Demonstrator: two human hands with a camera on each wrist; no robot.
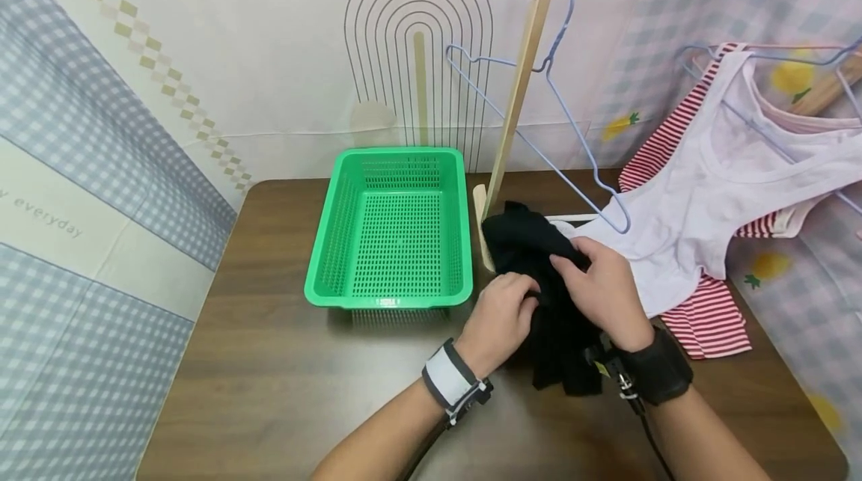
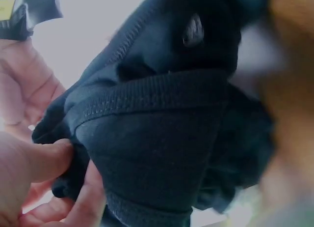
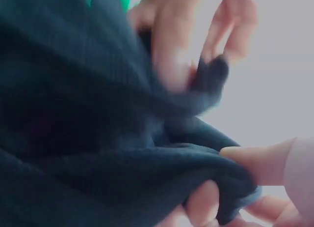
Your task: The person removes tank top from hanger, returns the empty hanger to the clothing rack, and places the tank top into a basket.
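Black garment (image 1: 566, 331) was bunched between the fingertips: left hand (image 1: 497, 320) pinched one fold, right hand (image 1: 601, 290) another. Beyond the left fingers, green basket (image 1: 397, 303) stood; right of the right fingers, white tank top (image 1: 700, 182) hung; farther ahead, bare blue hanger (image 1: 572, 120).

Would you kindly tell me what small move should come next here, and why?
I'd probably spread the black garment open next: the left hand and right hand both grip it, it looks bunched, and the nearby blue hanger hangs bare, while the white tank top is on a hanger.
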